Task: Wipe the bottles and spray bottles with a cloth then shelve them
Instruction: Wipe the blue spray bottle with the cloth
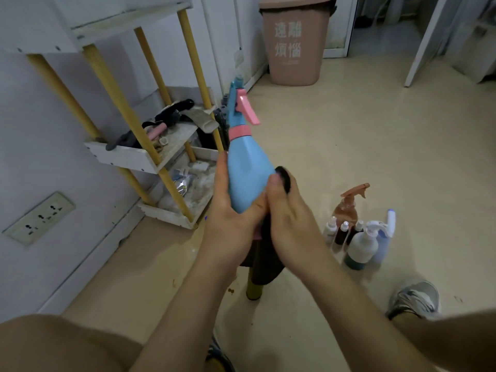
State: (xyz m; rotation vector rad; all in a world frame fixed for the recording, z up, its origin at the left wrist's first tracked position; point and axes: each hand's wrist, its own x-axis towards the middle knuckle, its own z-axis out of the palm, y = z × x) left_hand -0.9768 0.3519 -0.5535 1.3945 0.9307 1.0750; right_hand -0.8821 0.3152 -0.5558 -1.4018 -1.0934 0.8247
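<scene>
The pale-blue plastic spray bottle with a pink trigger is held off the floor before me, its long axis tilted away and the nozzle at the far end. My left hand curls round its base. My right hand clamps a dark cloth against its right flank. The white shelf unit on yellow posts stands to the left, nearer my left hand, so I judge that hand shelves it.

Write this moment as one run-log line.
wiping | left hand: holds blue spray bottle | right hand: presses dark cloth on it
</scene>
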